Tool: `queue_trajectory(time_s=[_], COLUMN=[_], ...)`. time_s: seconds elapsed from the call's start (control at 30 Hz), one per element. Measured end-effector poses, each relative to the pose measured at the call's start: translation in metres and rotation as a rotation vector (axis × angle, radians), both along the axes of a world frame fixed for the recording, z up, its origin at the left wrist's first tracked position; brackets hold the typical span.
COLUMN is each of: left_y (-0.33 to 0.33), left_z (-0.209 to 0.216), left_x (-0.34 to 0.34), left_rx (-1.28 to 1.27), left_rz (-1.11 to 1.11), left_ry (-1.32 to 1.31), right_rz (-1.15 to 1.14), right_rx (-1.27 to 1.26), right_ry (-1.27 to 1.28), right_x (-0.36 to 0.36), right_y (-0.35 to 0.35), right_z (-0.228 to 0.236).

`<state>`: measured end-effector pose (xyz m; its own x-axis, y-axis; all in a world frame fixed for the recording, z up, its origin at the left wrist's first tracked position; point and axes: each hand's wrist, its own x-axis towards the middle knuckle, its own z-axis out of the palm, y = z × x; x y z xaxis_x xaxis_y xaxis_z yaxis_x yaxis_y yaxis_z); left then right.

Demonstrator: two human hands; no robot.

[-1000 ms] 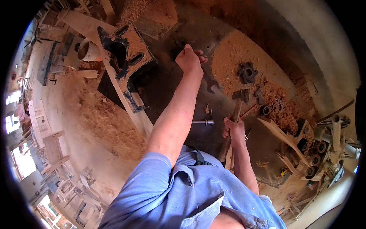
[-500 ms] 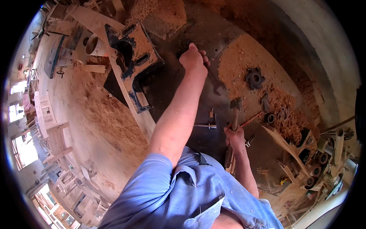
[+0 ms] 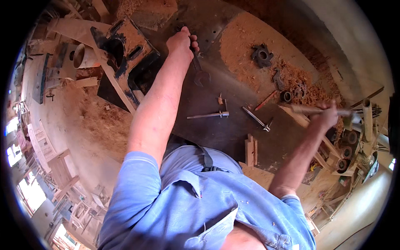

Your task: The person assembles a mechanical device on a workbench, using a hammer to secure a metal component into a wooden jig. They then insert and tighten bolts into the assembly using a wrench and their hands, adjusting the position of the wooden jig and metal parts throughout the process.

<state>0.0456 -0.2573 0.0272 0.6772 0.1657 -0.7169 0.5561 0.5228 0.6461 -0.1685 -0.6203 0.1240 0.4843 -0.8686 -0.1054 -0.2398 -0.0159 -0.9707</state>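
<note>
My left hand (image 3: 180,45) is closed round a dark open-end wrench (image 3: 196,64), out over the dark metal machine table (image 3: 227,98). The wrench's open jaw points back toward me. Off to the right, my right hand (image 3: 329,116) grips a hammer by its wooden handle (image 3: 306,109); both are smeared by motion, and the hammer's head cannot be made out. Between my hands lie two metal T-handled wrenches (image 3: 208,115), a red pencil (image 3: 266,100) and two small wood strips (image 3: 251,151). A toothed cutter head (image 3: 262,56) rests on sawdust farther back.
A black, dust-covered metal guard (image 3: 137,50) with a wooden board (image 3: 114,77) stands left of my left arm. Wood shavings (image 3: 298,75) and a black ring (image 3: 286,96) lie at right. Rollers and pipes (image 3: 348,143) crowd the right edge.
My right hand has swung the hammer from the table's middle far out to the right. My left hand keeps hold of the wrench. The view has shifted, uncovering the second T-handled wrench.
</note>
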Motion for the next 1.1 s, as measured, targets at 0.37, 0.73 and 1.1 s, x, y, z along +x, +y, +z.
queue_trajectory(time_s=[0.37,0.73,1.1], left_y=[0.097,0.003,-0.059], left_z=[0.032,-0.005,-0.031], left_x=[0.004,-0.04,-0.044], left_rx=[0.454,-0.207,-0.164], left_rz=[-0.653,-0.038,0.177], left_ry=[-0.032,-0.14,-0.347], right_rz=[1.252,0.554,0.695], right_rx=[0.002,0.326,0.461], right_ry=[0.555,0.527,0.571], right_x=[-0.065,-0.056,-0.05], right_y=[0.266,0.122,0.128], right_z=[-0.093,-0.089,-0.115])
